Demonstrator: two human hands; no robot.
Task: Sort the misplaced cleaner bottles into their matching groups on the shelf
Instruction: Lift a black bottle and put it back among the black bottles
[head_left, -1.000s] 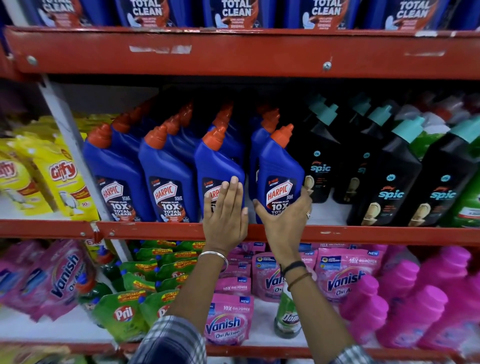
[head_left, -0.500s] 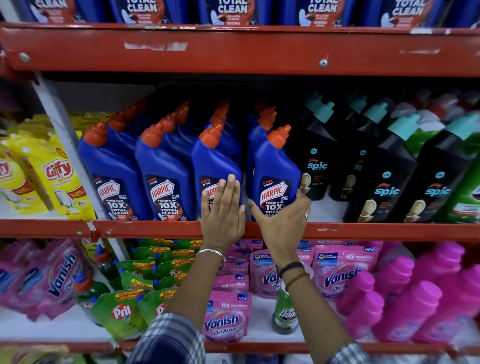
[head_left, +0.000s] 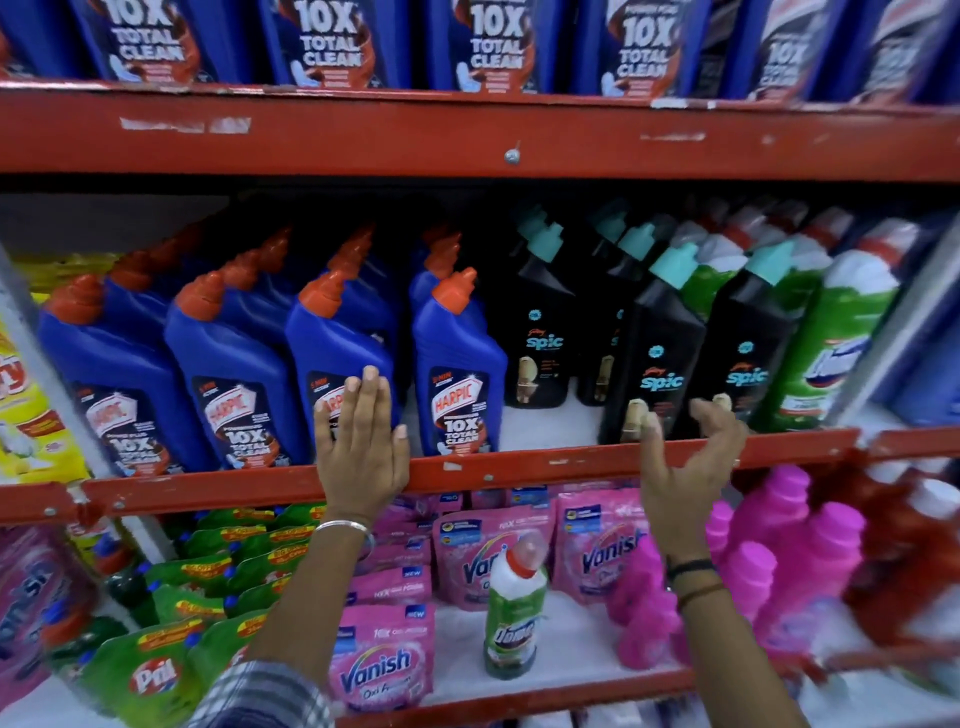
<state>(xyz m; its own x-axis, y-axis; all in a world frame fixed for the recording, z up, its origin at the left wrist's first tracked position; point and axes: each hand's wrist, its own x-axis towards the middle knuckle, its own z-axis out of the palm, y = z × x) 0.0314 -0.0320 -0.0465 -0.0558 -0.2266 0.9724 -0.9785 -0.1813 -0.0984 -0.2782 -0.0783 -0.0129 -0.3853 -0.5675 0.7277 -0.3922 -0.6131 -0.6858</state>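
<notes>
Item: green bottle (head_left: 514, 618), misplaced, was found upright among pink pouches (head_left: 485, 551) on the lower shelf (head_left: 566, 688), below and between the hands; long axis vertical. Neither hand was judged clearly nearer. Its matching green row (head_left: 836, 343) stood up and right of the right hand (head_left: 685, 462). Left hand (head_left: 361, 447) was laid flat, fingers spread, on a blue bottle (head_left: 337, 358); nothing gripped. Right hand was curled loosely apart before the black bottles (head_left: 660, 348), empty. Room: red-railed shop shelving, closely stocked.
</notes>
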